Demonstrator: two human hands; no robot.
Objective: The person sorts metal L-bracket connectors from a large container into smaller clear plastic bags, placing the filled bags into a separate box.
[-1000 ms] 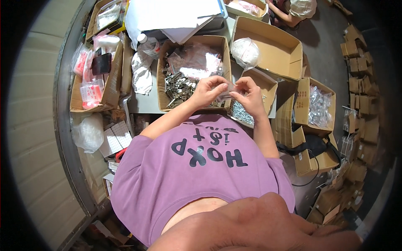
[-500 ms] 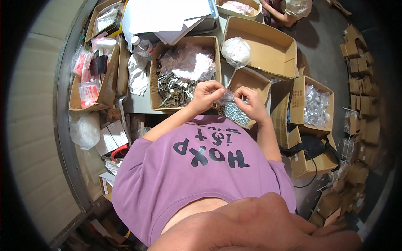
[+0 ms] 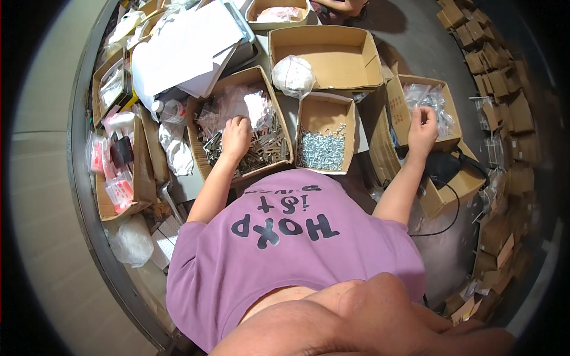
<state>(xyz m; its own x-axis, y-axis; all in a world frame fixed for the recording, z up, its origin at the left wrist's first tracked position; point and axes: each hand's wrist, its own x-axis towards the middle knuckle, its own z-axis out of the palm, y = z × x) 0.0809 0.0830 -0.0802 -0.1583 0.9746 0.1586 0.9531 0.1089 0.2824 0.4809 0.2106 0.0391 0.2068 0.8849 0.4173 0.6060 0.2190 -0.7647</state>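
My left hand (image 3: pixel 236 137) is in the cardboard box of metal parts (image 3: pixel 268 145), at the edge of the clear plastic bags (image 3: pixel 240 107) lying there. Its fingers are curled together, with the tips hidden. Over the right-hand box (image 3: pixel 399 113) is my right hand (image 3: pixel 423 132), its fingers bent in toward the thumb beside filled clear bags (image 3: pixel 444 113). Whether a bag is between those fingers I cannot make out. Between my hands stands a smaller box (image 3: pixel 326 113) with many silvery screws (image 3: pixel 320 148).
A large cardboard box (image 3: pixel 350 59) stands behind the screws, with a white plastic-wrapped bundle (image 3: pixel 293 76) at its corner. White papers (image 3: pixel 178 53), a bottle (image 3: pixel 172 111) and a box of red-and-white packets (image 3: pixel 142 184) are on the left. A black cable (image 3: pixel 456 216) hangs at right.
My hands have parted from the small clear bag they held together above the screws. The left went into the metal-parts box, the right over to the filled bags. The view has turned.
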